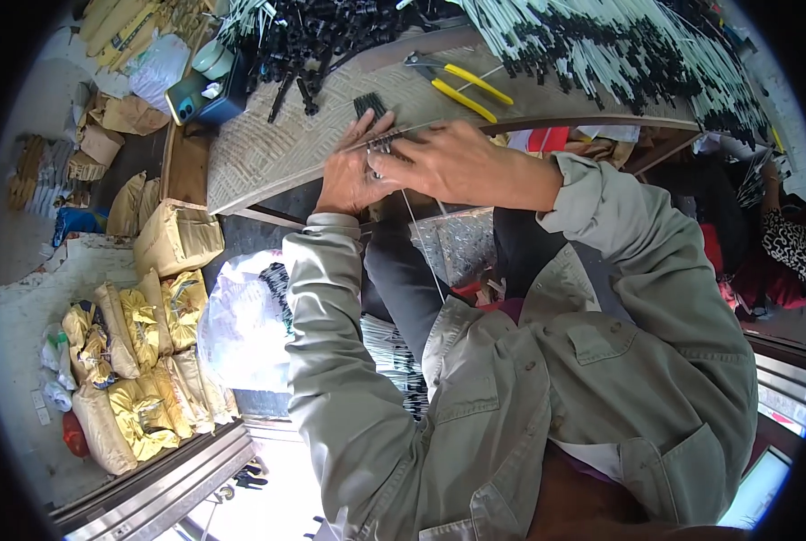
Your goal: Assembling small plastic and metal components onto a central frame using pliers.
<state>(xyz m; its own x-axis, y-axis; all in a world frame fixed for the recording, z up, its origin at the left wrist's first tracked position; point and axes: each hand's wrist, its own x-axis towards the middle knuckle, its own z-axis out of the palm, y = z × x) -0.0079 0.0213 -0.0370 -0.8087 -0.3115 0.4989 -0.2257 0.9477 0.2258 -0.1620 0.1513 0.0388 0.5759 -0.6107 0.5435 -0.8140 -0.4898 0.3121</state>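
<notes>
Left hand: pinching dark parts
Right hand: same, contact partly hidden
Spot: between hands, view's 12 o'clock
Rod: dangles toward 5 o'clock
Pliers: desk, hands' 2 o'clock

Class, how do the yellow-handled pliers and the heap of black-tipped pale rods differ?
The pliers are one tool; the heap of rods holds many pieces. The pliers have two yellow handles, spread apart; the rods are slim, pale and black-tipped. Both lie on the table.

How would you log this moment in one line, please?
Left hand: gripping dark pieces; right hand: at the dark pieces; thin rod: below hands; yellow-handled pliers: on table
</notes>
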